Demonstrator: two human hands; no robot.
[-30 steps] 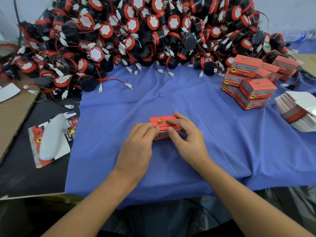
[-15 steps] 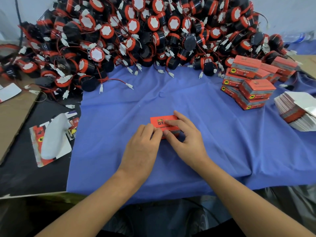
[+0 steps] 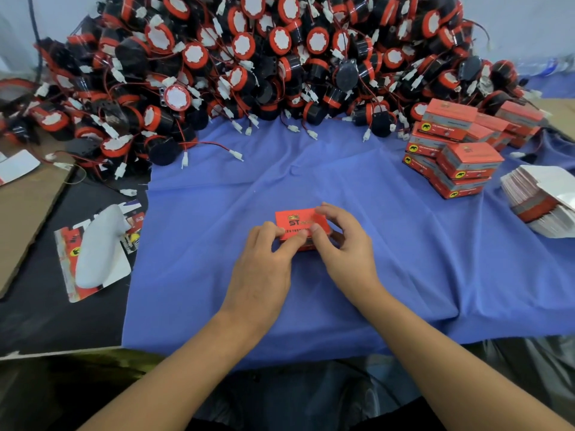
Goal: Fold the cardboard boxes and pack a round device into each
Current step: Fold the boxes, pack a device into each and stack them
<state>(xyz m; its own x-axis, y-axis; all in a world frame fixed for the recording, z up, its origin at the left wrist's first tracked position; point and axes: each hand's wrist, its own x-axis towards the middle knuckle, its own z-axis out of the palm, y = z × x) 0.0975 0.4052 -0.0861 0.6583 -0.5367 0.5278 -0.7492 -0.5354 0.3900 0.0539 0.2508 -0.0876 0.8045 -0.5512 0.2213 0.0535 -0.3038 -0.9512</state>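
Observation:
A small orange cardboard box (image 3: 295, 219) lies on the blue cloth (image 3: 389, 244) in the middle, its printed top facing up. My left hand (image 3: 264, 265) grips its near left edge with curled fingers. My right hand (image 3: 342, 247) holds the right end, fingers curled over the top and thumb at the front. A huge heap of round black and orange devices (image 3: 249, 63) with red wires and white plugs fills the back. The box's inside is hidden.
Closed orange boxes (image 3: 460, 157) are stacked at the right rear. A stack of flat box blanks (image 3: 535, 197) lies at the far right. On the black surface to the left rests a white object on a printed card (image 3: 96, 250). Brown cardboard (image 3: 21, 206) lies at the far left.
The box has lifted slightly and tilted, showing more of its top. My right fingers have curled further over its right end, and my left fingers have slid up onto its near edge.

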